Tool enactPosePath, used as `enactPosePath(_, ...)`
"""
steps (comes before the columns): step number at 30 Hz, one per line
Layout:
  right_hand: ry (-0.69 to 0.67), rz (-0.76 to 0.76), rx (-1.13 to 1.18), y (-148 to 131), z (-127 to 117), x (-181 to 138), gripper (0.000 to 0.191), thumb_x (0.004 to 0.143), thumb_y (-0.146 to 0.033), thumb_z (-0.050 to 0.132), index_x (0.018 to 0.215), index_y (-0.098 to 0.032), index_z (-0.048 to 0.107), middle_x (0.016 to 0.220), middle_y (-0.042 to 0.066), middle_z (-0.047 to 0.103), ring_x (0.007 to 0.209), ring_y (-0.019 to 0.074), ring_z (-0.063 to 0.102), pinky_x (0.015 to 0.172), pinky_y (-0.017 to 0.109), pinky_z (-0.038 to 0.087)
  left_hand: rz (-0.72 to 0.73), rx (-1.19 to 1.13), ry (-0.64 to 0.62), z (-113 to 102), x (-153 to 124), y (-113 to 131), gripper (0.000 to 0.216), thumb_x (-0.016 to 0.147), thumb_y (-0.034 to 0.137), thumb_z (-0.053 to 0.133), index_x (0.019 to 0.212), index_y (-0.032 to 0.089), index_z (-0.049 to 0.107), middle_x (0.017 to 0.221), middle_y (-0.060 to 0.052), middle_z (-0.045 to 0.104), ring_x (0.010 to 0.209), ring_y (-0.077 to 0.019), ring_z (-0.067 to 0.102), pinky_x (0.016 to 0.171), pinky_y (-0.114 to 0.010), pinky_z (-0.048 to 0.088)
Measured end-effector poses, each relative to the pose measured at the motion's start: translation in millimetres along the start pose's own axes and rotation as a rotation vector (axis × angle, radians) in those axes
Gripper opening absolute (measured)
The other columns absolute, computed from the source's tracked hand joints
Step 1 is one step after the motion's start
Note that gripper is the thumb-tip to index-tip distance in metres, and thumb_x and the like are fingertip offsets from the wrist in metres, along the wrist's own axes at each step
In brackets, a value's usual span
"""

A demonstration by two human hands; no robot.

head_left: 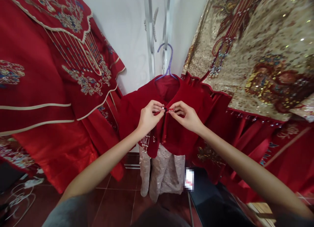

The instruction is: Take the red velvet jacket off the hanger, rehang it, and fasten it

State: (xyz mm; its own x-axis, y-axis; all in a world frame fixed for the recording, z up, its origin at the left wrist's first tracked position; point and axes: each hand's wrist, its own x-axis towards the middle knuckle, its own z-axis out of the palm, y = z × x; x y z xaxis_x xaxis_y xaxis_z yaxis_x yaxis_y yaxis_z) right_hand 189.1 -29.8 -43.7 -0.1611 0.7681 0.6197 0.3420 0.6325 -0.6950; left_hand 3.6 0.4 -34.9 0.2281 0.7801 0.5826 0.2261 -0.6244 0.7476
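Note:
A short red jacket point(188, 132) hangs on a purple hanger point(169, 65), its front edges meeting below the open collar. At the top of that front opening, my left hand point(150, 114) pinches the jacket's left-side edge near the collar. Opposite it, my right hand point(185, 115) pinches the other edge, and the two sets of fingertips almost touch. Whatever small fastening lies between the fingers is too hidden to make out. Beaded tassels point(145, 143) dangle from the jacket below my left hand. Pale patterned cloth point(163, 174) hangs beneath the hem.
Red embroidered garments point(54, 89) hang on the left. A gold sequinned garment point(245, 50) with red cloth below hangs on the right. Behind the hanger stand white metal uprights point(150, 30). A dark seat-like surface point(211, 197) is at lower right; white cables point(22, 199) lie at lower left.

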Motion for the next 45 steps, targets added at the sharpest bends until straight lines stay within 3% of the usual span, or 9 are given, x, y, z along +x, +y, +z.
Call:
enactPosePath(6, 0.032, -0.012, -0.018, -3.5, 2.2, 0.6, 0.018, 0.087, -0.036, 0.059, 0.098, -0.022, 0.056, 0.099, 0.005, 0.064, 0.087, 0.0168, 0.064, 0.071, 0.031, 0.056, -0.065, -0.075, 0.013, 7.0, 0.4, -2.5, 0.015, 0.071, 0.017, 0.071, 0.083, 0.019, 0.062, 0.082, -0.005, 0.072, 0.075, -0.0154, 0.069, 0.067, -0.027, 0.054)
enactPosePath(13, 0.048, -0.026, -0.059, -1.8, 1.3, 3.4, 0.019, 0.088, -0.038, 0.059, 0.098, -0.022, 0.057, 0.1, 0.006, 0.065, 0.089, 0.0177, 0.065, 0.073, 0.032, 0.057, -0.097, -0.201, -0.008, 7.9, 0.1, -4.7, 0.014, 0.069, 0.018, 0.075, 0.08, 0.017, 0.066, 0.084, -0.008, 0.074, 0.078, -0.017, 0.071, 0.076, -0.032, 0.057)
enactPosePath(22, 0.109, -0.057, -0.076, 0.7, 4.8, 3.7, 0.014, 0.088, -0.032, 0.06, 0.097, -0.021, 0.06, 0.1, 0.005, 0.066, 0.087, 0.0171, 0.067, 0.074, 0.032, 0.059, -0.107, -0.186, -0.028, 7.4, -2.8, 0.5, 0.021, 0.068, 0.021, 0.077, 0.085, 0.014, 0.068, 0.083, -0.007, 0.074, 0.077, -0.0163, 0.071, 0.074, -0.029, 0.06)
enactPosePath(30, 0.099, -0.039, -0.019, 3.7, 4.1, 3.0, 0.017, 0.084, -0.032, 0.066, 0.097, -0.022, 0.061, 0.1, 0.004, 0.067, 0.092, 0.0178, 0.068, 0.079, 0.033, 0.06, 0.056, 0.068, -0.043, 7.7, 0.6, 1.2, 0.011, 0.073, 0.022, 0.072, 0.08, 0.015, 0.068, 0.076, -0.004, 0.073, 0.07, -0.015, 0.071, 0.07, -0.028, 0.06)
enactPosePath(39, 0.081, 0.003, 0.024, 5.0, -1.2, 6.5, 0.027, 0.079, -0.038, 0.072, 0.095, -0.022, 0.059, 0.096, 0.003, 0.067, 0.089, 0.017, 0.068, 0.076, 0.031, 0.061, 0.2, 0.527, -0.302, -5.0, 13.2, 29.4, 0.008, 0.081, 0.02, 0.062, 0.082, 0.016, 0.069, 0.076, -0.005, 0.074, 0.071, -0.0187, 0.07, 0.068, -0.029, 0.054)
enactPosePath(45, 0.069, 0.032, 0.05, 3.1, -5.1, 9.6, 0.035, 0.074, -0.036, 0.076, 0.099, -0.022, 0.057, 0.097, 0.004, 0.065, 0.089, 0.0175, 0.068, 0.076, 0.032, 0.061, 0.226, 0.591, -0.301, -3.5, 15.7, 36.1, 0.009, 0.081, 0.018, 0.062, 0.077, 0.016, 0.07, 0.072, -0.006, 0.073, 0.067, -0.0191, 0.069, 0.066, -0.029, 0.05)
